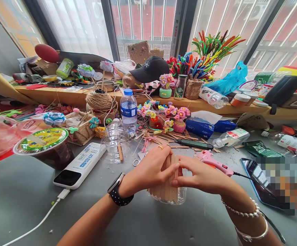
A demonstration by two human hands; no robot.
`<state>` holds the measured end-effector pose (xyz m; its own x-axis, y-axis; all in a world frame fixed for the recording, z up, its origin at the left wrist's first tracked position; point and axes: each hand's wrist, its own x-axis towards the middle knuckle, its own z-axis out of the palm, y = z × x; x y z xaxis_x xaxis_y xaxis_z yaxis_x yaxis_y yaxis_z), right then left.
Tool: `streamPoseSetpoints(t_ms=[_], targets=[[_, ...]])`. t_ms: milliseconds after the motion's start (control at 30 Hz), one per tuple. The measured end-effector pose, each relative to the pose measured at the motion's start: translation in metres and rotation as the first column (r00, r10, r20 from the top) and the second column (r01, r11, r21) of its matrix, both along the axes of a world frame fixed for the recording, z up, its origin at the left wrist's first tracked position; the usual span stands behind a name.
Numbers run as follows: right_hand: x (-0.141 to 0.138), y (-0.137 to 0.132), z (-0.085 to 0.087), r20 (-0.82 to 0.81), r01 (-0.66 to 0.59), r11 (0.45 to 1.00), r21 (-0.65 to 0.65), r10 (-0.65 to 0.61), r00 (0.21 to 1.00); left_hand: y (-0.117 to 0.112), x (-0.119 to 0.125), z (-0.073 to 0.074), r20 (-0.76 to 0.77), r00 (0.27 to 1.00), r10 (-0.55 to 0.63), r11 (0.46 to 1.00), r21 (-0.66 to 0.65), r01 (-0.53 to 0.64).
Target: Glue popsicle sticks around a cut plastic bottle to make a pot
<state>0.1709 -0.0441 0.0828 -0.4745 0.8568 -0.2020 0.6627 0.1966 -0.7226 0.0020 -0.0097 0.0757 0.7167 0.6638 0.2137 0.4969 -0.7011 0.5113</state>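
Between my hands stands a cut clear plastic bottle piece [182, 196], its near side lined with upright wooden craft sticks [164, 193] laid edge to edge. My left hand [155, 167] wraps over the top and left of it, thumb pressed across the sticks. At the right, my right hand [201, 174] pinches a craft stick near the right end of the row, against the bottle piece. Its right part is still bare plastic. A pink hot glue gun [214, 162] lies just beyond my right hand. Parts of the bottle piece are hidden behind my fingers.
To the left are a lidded cup [58, 157], a white power bank [80, 165] with cable, and another cut bottle [115, 141]. Loose sticks, scissors [136, 162] and a water bottle [128, 111] lie or stand beyond. A phone [256, 181] is at right.
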Motion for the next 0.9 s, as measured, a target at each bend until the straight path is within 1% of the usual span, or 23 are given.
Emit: streamPoseSetpoints(t_ms=[133, 300, 467, 567, 767, 900], targets=[[-0.003, -0.004, 0.002, 0.048, 0.078, 0.997, 0.024, -0.079, 0.996, 0.001, 0.000, 0.001, 0.001, 1.000, -0.006, 1.000, 0.001, 0.006], [-0.008, -0.009, 0.006, 0.085, 0.090, 0.993, 0.081, -0.097, 0.992, 0.000, -0.001, 0.002, -0.005, 1.000, 0.001, 1.000, 0.000, -0.001], [-0.011, -0.015, 0.008, 0.170, 0.135, 0.981, 0.139, -0.158, 0.973, 0.000, -0.001, 0.003, 0.011, 1.000, -0.007, 1.000, -0.015, 0.007], [-0.012, -0.018, 0.008, 0.188, 0.157, 0.974, 0.165, -0.187, 0.964, 0.000, -0.001, 0.004, 0.008, 1.000, -0.006, 1.000, -0.016, 0.007], [-0.013, -0.019, 0.008, 0.177, 0.186, 0.974, 0.130, -0.207, 0.962, 0.000, -0.001, 0.004, -0.010, 1.000, -0.004, 1.000, -0.011, 0.004], [-0.013, -0.017, 0.008, 0.146, 0.178, 0.979, 0.102, -0.192, 0.971, 0.001, -0.002, 0.004, -0.024, 1.000, 0.000, 1.000, -0.013, 0.000]])
